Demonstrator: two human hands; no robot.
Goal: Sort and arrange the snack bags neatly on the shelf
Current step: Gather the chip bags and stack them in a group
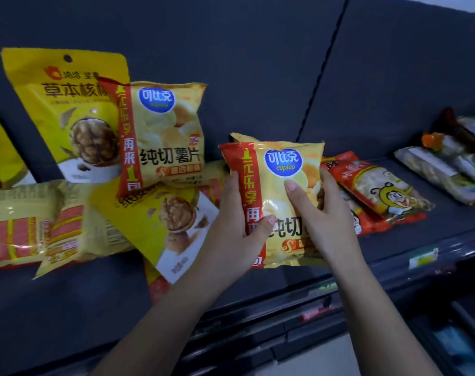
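Observation:
I hold a yellow chip bag with a red side stripe (278, 169) upright over the dark shelf (407, 240). My left hand (236, 226) grips its left edge, and my right hand (320, 213) grips its right side. A matching chip bag (163, 137) stands against the back panel to the left. Behind that one leans a tall yellow walnut bag (68, 109). Another walnut bag (171, 221) lies flat in front, and two more yellow chip bags (41, 229) lie on their faces at the left.
Red-edged clear packs with a cartoon bee (377, 194) lie flat to the right of my hands. Further right sits a pile of clear-wrapped snacks (448, 164). The shelf's front rail with price tags (423, 257) runs below.

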